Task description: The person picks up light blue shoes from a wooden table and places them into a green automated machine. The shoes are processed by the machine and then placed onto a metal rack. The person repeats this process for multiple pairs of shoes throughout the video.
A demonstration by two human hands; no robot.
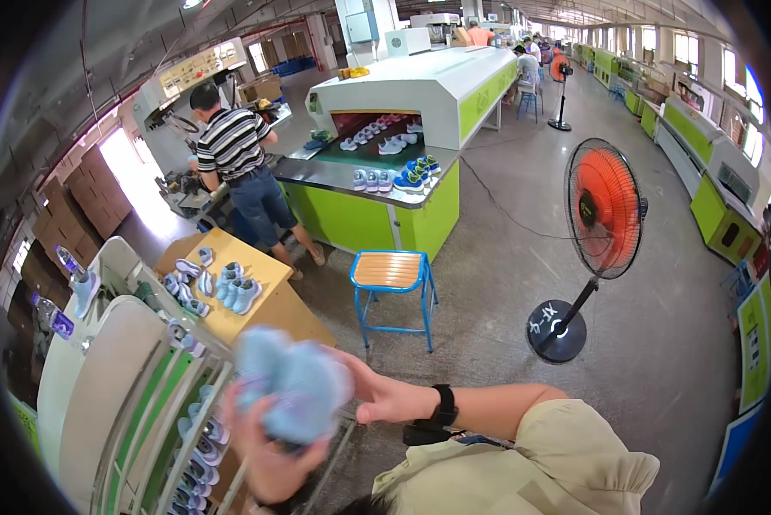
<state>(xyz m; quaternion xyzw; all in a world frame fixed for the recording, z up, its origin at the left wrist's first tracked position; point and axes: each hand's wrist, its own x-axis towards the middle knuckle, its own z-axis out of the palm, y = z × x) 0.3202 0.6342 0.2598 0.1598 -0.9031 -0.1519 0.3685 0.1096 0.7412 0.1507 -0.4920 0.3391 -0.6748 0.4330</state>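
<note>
A pair of light blue shoes (291, 386), blurred by motion, is held up in front of me near the lower middle. My left hand (274, 451) grips them from below, its fingers wrapped round the near side. At their right side is my right hand (385, 396), a black band on its wrist; its fingertips go behind the shoes and its thumb stands apart. Just beyond, a wooden-topped table (270, 309) bears several light blue and grey shoes (238, 290). To the left of my hands, a rack (158, 446) holds rows of shoes (198, 468).
A blue-framed stool (389, 273) stands ahead, with an orange-bladed floor fan (604, 210) on its right. Shoes sit on the green-and-white conveyor machine (377, 223). A co-worker in a striped shirt (231, 146) stands at the left. Bottles (55, 318) are at the far left. A cable (510, 215) crosses the floor.
</note>
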